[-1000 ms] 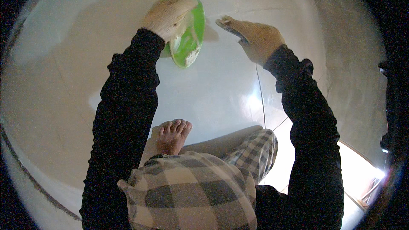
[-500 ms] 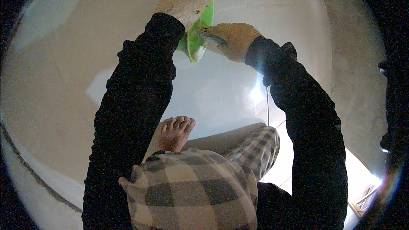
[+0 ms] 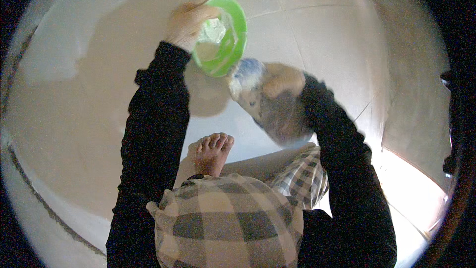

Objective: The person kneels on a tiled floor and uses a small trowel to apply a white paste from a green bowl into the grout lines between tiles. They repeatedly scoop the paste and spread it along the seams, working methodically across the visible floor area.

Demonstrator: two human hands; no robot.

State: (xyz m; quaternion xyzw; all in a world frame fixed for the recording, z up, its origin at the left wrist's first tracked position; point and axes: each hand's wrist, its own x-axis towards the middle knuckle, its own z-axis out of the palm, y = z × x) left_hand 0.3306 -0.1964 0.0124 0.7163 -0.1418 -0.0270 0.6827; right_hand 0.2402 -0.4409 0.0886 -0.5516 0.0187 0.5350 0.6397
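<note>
1. By the left hand [image 3: 184, 24], the rim of a green, round, plastic-looking bowl [image 3: 230, 35] is pinched; the bowl is tilted to that hand's right.
2. Just beside the left fingers, whitish, lumpy paste [image 3: 213, 32] is held in the bowl.
3. At the right hand [image 3: 283, 80], finger closure cannot be told; to its left, a blurred, blue-and-white object [image 3: 248, 72] is seen near the rim.
4. Paste seems to be being worked; a steady bowl seems called for.
</note>
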